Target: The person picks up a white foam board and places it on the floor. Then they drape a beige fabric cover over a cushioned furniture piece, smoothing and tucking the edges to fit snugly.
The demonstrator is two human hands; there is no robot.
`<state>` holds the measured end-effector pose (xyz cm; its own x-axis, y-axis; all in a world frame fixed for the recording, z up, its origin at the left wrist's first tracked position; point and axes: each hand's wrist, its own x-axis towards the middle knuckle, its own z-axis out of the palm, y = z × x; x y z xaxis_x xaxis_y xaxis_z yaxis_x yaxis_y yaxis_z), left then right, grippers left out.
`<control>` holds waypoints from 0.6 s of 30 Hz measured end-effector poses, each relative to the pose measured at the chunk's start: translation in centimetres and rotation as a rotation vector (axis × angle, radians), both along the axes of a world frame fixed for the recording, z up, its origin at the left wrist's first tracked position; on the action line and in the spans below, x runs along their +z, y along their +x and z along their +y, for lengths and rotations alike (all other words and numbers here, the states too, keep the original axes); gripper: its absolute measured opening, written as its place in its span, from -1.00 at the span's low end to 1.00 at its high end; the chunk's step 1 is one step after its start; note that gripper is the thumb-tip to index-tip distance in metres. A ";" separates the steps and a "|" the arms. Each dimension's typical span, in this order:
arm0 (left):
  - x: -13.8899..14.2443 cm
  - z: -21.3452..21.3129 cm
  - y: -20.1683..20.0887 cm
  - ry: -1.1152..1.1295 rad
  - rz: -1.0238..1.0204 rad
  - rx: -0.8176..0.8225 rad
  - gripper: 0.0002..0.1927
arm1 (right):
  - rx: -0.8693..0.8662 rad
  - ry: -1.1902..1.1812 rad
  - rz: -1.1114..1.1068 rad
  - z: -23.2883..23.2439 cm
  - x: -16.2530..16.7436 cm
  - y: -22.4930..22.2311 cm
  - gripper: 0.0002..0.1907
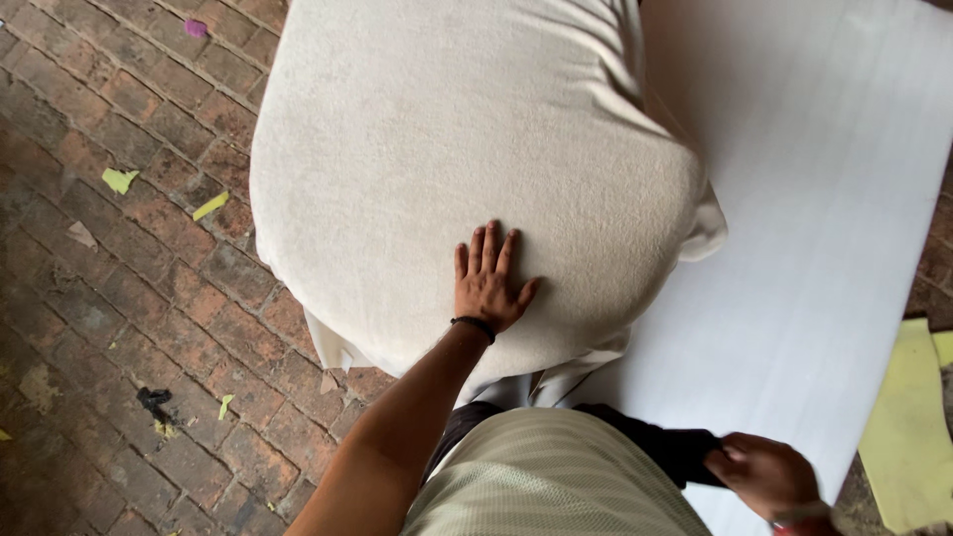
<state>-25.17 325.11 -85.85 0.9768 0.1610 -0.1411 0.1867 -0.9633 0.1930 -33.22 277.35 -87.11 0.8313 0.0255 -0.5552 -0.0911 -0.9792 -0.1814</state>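
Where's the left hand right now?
In the head view, the left hand lies flat, fingers spread, on the near lower part of the big cream cushion, just above the person's striped shirt.

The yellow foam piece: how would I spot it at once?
Start at the big cream cushion under the left hand. Follow the white sheet to its lower right edge. The yellow foam piece lies there, the only large yellow slab.

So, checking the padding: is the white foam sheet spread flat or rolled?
Spread flat: the white foam sheet lies unrolled on the brick floor.
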 end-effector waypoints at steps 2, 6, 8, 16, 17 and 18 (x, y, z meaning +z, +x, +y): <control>0.1 0.0 0.0 -0.003 -0.005 0.000 -0.06 | -0.286 0.358 -0.170 -2.8 0.4 1.5 -0.76; 0.4 -0.1 0.1 0.003 -0.022 -0.010 -0.07 | -0.866 1.229 -0.183 -5.1 2.4 6.4 -0.82; 0.6 -0.1 0.1 0.010 -0.008 -0.012 -0.06 | -0.694 1.606 -0.032 -1.4 3.4 8.3 -0.69; 1.7 -0.1 0.8 0.029 0.052 0.012 -0.08 | -0.134 2.125 0.428 21.1 13.6 13.8 -0.10; 1.8 -0.1 0.9 0.018 0.052 0.014 -0.08 | -0.105 2.183 0.500 23.0 14.6 14.4 -0.14; 1.8 0.0 0.9 0.007 0.055 0.014 -0.08 | -0.178 2.135 0.514 24.7 15.3 14.8 -0.22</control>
